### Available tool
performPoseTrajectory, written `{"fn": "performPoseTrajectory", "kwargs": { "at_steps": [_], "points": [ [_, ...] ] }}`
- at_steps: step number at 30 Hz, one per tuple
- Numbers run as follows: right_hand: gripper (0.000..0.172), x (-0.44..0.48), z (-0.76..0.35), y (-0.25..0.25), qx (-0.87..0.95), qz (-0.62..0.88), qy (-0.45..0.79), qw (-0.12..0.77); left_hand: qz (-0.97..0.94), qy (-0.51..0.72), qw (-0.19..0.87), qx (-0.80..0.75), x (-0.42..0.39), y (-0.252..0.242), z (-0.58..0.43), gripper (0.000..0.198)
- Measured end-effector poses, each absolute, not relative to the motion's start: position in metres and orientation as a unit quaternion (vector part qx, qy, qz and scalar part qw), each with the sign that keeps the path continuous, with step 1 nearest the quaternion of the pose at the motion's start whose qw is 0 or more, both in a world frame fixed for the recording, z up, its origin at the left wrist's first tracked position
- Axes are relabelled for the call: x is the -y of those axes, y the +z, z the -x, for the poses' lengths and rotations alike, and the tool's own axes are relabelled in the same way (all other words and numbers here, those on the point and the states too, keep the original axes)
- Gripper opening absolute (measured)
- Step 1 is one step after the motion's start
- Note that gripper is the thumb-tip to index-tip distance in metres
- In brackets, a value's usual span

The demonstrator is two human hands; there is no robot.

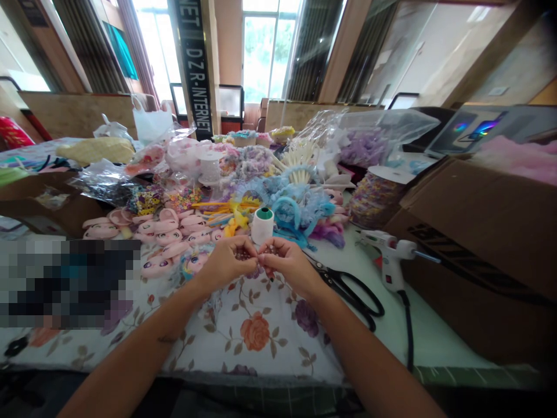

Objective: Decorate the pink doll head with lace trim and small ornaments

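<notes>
A small piece (257, 256), too tiny to make out, sits between the fingertips of both hands, just above the floral cloth (256, 332) at the front of the worktop (429, 334). The left hand (226, 264) and right hand (288, 265) meet there, each grip narrow and pinched on it. A white spool (262, 225) stands just beyond. Scissors (353, 288) and a glue gun (388, 255) lie unheld to the right. The pink faces (169, 235) lie loose, so the work looks barely begun, much still unassembled.
</notes>
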State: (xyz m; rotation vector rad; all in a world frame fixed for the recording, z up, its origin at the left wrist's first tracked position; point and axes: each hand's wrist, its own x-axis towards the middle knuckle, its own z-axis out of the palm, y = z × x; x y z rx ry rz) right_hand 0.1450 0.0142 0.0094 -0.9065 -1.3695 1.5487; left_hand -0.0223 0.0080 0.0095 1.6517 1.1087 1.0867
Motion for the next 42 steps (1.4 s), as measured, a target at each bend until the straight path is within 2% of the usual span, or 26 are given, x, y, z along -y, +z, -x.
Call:
{"fn": "performPoseTrajectory", "kwargs": {
  "at_steps": [6, 16, 20, 24, 27, 31, 35, 38, 42],
  "points": [
    [0.007, -0.014, -0.146, 0.013, 0.547, 0.379, 0.633, 0.396, -0.606, 0.4, 0.549, -0.413, -0.011, 0.009, 0.025, 0.009],
    [0.016, -0.015, -0.144, 0.009, 0.521, 0.371, 0.661, 0.393, -0.585, 0.404, 0.572, -0.407, -0.013, 0.009, 0.027, 0.011],
    [0.026, -0.02, -0.15, 0.015, 0.499, 0.376, 0.621, 0.474, -0.513, 0.501, 0.58, -0.386, -0.017, 0.013, 0.034, 0.012],
    [0.021, -0.036, -0.168, 0.019, 0.411, 0.415, 0.534, 0.611, -0.388, 0.631, 0.567, -0.36, -0.027, 0.022, 0.047, 0.016],
    [0.018, -0.045, -0.177, 0.015, 0.385, 0.446, 0.489, 0.643, -0.298, 0.687, 0.557, -0.359, -0.035, 0.024, 0.055, 0.019],
    [0.021, -0.048, -0.172, 0.005, 0.494, 0.497, 0.36, 0.616, -0.23, 0.71, 0.556, -0.366, -0.041, 0.019, 0.059, 0.019],
    [0.045, -0.051, -0.16, -0.001, 0.64, 0.502, 0.197, 0.547, -0.233, 0.694, 0.579, -0.359, -0.042, 0.014, 0.057, 0.017],
    [0.06, -0.062, -0.152, 0.002, 0.705, 0.498, 0.128, 0.488, -0.247, 0.681, 0.592, -0.353, -0.04, 0.012, 0.055, 0.017],
    [0.066, -0.079, -0.142, 0.014, 0.727, 0.503, 0.096, 0.458, -0.258, 0.663, 0.603, -0.361, -0.037, 0.011, 0.052, 0.019]
  ]
}}
